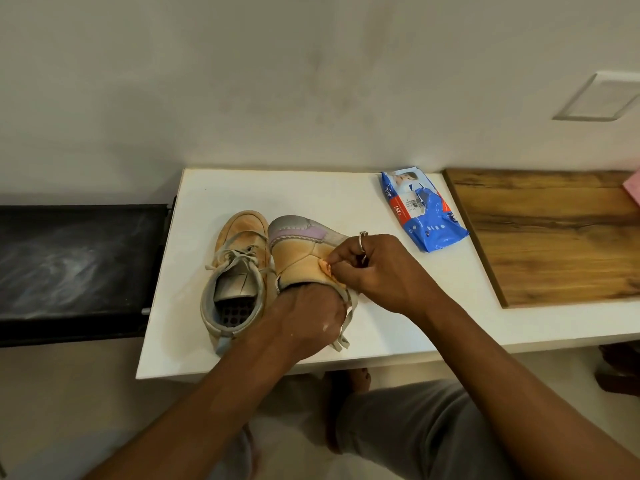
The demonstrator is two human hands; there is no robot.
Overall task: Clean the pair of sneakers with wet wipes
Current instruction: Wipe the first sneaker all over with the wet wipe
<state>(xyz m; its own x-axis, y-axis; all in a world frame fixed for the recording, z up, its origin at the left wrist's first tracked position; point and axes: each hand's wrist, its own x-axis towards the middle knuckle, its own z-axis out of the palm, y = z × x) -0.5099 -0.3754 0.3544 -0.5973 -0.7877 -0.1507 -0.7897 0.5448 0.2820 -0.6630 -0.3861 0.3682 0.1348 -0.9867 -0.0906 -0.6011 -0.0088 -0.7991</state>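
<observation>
Our left hand (308, 317) grips the sneaker (298, 258) at its collar, fingertips hidden, tipping it on its side on the table (311, 192). Our right hand (377, 268) pinches a wipe (327, 266), stained orange, against the tan side near the heel. We judge the side panel is being scrubbed. We should brace firmly, rub in short strokes and refold to a fresh face. Just beside stands the second sneaker (239, 271), and the pack (422, 209) lies near if we need another wipe.
</observation>
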